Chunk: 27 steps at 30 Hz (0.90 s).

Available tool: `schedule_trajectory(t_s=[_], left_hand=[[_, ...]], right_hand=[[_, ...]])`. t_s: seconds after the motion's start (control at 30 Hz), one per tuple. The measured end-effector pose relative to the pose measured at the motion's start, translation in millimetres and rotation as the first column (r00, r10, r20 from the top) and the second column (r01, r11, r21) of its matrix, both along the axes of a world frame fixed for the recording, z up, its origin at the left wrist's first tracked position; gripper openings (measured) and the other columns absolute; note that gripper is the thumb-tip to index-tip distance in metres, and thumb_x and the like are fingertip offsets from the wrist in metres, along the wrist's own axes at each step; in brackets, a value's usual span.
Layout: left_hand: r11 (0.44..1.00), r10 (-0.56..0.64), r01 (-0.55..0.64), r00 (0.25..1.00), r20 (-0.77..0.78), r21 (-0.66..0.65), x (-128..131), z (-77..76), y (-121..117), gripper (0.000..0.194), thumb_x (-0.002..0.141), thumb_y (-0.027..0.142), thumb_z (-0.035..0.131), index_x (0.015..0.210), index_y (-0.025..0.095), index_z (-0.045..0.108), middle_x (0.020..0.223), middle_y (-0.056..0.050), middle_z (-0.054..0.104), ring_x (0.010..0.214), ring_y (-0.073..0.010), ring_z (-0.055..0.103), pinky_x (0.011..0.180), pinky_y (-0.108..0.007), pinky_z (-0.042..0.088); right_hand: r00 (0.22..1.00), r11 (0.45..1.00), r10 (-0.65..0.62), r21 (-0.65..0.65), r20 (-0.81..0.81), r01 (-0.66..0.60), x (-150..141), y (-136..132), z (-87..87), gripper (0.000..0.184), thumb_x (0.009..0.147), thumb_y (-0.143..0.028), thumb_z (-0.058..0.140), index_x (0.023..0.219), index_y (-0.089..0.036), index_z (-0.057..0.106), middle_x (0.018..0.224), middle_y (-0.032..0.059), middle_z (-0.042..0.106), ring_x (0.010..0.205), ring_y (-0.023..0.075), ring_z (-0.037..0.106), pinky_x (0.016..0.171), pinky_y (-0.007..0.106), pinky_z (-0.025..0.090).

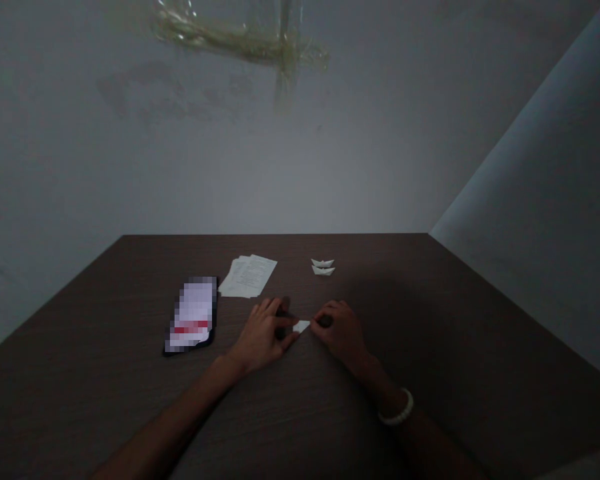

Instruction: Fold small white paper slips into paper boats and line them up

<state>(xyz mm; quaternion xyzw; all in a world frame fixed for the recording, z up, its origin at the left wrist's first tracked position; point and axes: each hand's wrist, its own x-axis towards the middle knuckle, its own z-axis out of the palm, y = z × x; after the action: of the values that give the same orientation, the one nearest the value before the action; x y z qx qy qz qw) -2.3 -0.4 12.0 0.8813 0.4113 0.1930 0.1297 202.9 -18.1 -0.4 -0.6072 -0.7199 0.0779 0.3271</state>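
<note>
A small folded piece of white paper [303, 326] lies between my hands, low over the dark table. My left hand [266, 333] pinches its left side between thumb and forefinger. At the paper's right corner, the fingertips of my right hand [341, 333] are closed on it; a pale bracelet circles that wrist. Two small folded paper boats [323, 268] sit just beyond my hands, one in front of the other. Part of the folded paper is hidden by my fingers.
A stack of printed paper sheets [249, 276] lies beyond my left hand. To its left and nearer rests a phone [193, 313] with its screen blurred out. The brown table [380, 257] meets a grey wall [280, 180] at its far edge.
</note>
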Motion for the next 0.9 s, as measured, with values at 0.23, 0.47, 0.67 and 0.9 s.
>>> schedule_trajectory(t_s=[0.23,0.47,0.67,0.9], left_hand=[[1.0,0.003,-0.003,1.0,0.006,0.007,0,-0.2,-1,0.027,0.085,0.039,0.062,0.107,0.026,0.071,0.111,-0.008,0.053,0.104,-0.0278,0.047,0.086,-0.043,0.041],[0.999,-0.034,0.034,0.999,0.003,0.026,1,3.2,-4,0.027,0.088,0.033,0.057,0.111,0.024,0.068,0.108,-0.008,0.052,0.102,-0.0261,0.047,0.088,-0.042,0.04],[0.995,-0.082,0.083,0.997,-0.011,0.059,1,1.7,-4,0.031,0.092,0.021,0.048,0.119,0.024,0.063,0.109,-0.008,0.057,0.103,-0.0249,0.05,0.086,-0.041,0.04],[0.991,-0.088,0.084,0.995,0.038,0.105,-1,-7.7,0,0.024,0.091,0.024,0.053,0.111,0.02,0.066,0.109,-0.009,0.064,0.101,-0.0251,0.055,0.087,-0.041,0.042]], right_hand=[[0.998,0.998,-0.042,0.039,0.046,0.04,6,4,-2.0,0.011,0.076,-0.015,0.065,0.067,-0.02,0.064,0.076,0.0033,0.065,0.078,0.0195,0.057,0.076,0.032,0.043],[0.993,0.992,0.113,0.051,0.041,-0.115,6,4,-0.1,0.007,0.08,-0.013,0.063,0.08,-0.02,0.067,0.085,0.0034,0.064,0.084,0.0184,0.056,0.081,0.031,0.044],[0.957,0.958,0.279,0.052,0.076,-0.283,4,0,1.2,0.009,0.079,-0.017,0.067,0.087,-0.021,0.068,0.091,0.0036,0.063,0.089,0.0192,0.055,0.084,0.033,0.044],[0.954,0.956,0.285,0.048,0.09,-0.291,2,-2,2.4,0.011,0.078,-0.018,0.068,0.088,-0.022,0.068,0.092,0.0037,0.063,0.09,0.0198,0.055,0.084,0.034,0.045]])
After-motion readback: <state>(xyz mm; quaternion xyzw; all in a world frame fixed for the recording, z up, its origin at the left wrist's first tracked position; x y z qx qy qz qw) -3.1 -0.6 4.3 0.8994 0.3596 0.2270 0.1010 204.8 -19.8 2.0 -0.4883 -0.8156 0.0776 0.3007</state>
